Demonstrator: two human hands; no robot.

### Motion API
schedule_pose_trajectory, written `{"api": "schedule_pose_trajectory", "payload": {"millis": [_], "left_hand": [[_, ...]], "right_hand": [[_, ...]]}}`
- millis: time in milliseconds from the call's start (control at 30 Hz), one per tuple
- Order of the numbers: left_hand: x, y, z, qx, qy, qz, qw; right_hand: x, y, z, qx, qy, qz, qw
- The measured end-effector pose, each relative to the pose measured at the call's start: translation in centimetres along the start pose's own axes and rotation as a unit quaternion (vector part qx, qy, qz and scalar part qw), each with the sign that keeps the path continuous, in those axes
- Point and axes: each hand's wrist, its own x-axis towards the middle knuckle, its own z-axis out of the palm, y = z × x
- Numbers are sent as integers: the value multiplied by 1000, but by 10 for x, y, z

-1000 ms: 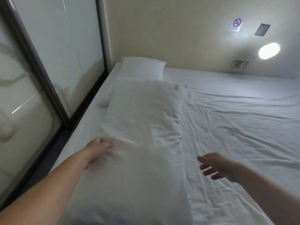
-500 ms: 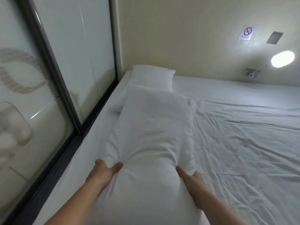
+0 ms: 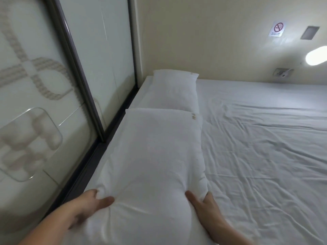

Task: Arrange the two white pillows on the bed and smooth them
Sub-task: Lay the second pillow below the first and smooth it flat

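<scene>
I have the near pillow (image 3: 155, 156) by its near end, one hand at each corner. My left hand (image 3: 86, 207) is closed on the corner at 7 o'clock, thumb on top and fabric bunched in the grip. My right hand (image 3: 207, 209) pinches the corner at 5 o'clock, thumb pressed into the top face, the other fingers tucked along the pillow's right side. The pillow's long axis runs from 6 toward 12 o'clock, away from me, along the left edge of the bed (image 3: 265, 147). A small tag (image 3: 193, 116) sits at its far right corner; I cannot read it.

The far pillow (image 3: 174, 91) lies beyond it at 12 o'clock on the same line, its near end touching or slightly overlapped by the near pillow's far end, its far end against the wall (image 3: 203, 41).

The bed sheet is white and creased, spreading out to 3 o'clock. At 9 o'clock a dark-framed glass panel (image 3: 44, 94) with a frosted rope pattern runs alongside the bed. On the cream wall toward 2 o'clock are a no-smoking sign (image 3: 277, 29) with small unreadable text, a grey plate (image 3: 309, 32), a lit oval lamp (image 3: 316, 55) and a socket (image 3: 283, 72).
</scene>
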Motion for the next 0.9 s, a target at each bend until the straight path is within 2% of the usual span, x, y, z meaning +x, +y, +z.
{"api": "schedule_pose_trajectory", "payload": {"millis": [67, 100, 233, 300, 400, 533, 600, 667, 733, 767, 800, 867, 900], "left_hand": [[-9, -42, -12, 57, -56, -49, 996], [-4, -37, -14, 48, -60, -35, 996], [22, -6, -16, -18, 99, 7, 995], [32, 5, -5, -41, 127, 17, 991], [32, -2, 27, -53, 97, 18, 994], [25, -13, 34, 10, 87, 17, 996], [16, -10, 27, 27, 75, 7, 997], [7, -10, 25, 50, 70, -27, 996], [0, -8, 23, 123, 71, -71, 987], [-2, -5, 21, 174, 81, -80, 978], [-5, 2, 17, 218, 101, -68, 968], [-4, 23, 13, 252, 156, 23, 955], [-2, 34, 17, 260, 161, 83, 948]], "right_hand": [[-18, 10, 13, -64, -43, 24, 997], [-15, 5, 2, -95, -38, 17, 995], [24, -47, -3, -252, 40, -46, 966], [41, -64, 7, -193, 42, -12, 980], [36, -52, 25, -102, 29, 68, 992], [19, -33, 25, -124, 43, 90, 987], [9, -38, 20, -126, 24, 110, 986], [-1, -45, 16, -144, 8, 140, 980], [-5, -58, 13, -204, 11, 169, 964], [-5, -66, 13, -258, 23, 160, 953], [-4, -77, 14, -323, 45, 115, 938], [0, -97, 24, -416, 74, -78, 903], [2, -104, 33, -435, 54, -170, 882]]}}
